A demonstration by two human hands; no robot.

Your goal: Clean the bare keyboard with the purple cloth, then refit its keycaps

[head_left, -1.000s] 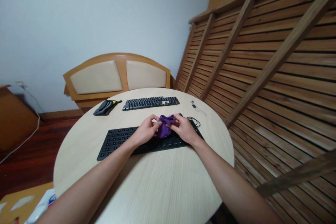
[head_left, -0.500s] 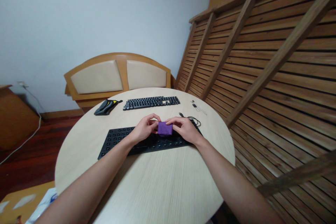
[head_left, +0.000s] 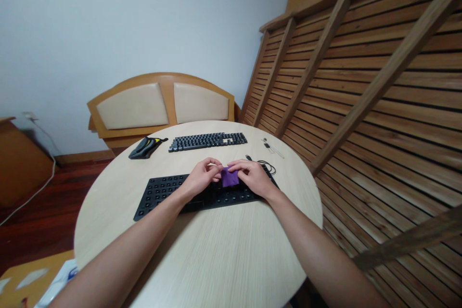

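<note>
A small folded purple cloth [head_left: 230, 178] hangs between my hands, above a black keyboard base [head_left: 159, 191] with its keycaps off. My right hand [head_left: 254, 178] pinches the cloth along its upper right side, thumb and fingers closed on it. At the cloth's upper left corner, the fingertips of my left hand [head_left: 202, 176] are pressed together. The middle of the keyboard base is hidden behind my hands and the cloth. Its black cable [head_left: 269, 166] lies coiled beyond my right hand.
Loose dark keycaps [head_left: 205, 141] stand in keyboard order across the table's [head_left: 216, 245] far side. To their left lie grey-and-yellow gloves [head_left: 147, 147], as they appear. A small wire tool [head_left: 271, 147] rests at the right. A slatted wooden frame [head_left: 361, 101] leans close on the right.
The purple cloth has shifted slightly right and tilted, its flat square shape now more creased. My left fingers have moved from its left side to its upper corner.
</note>
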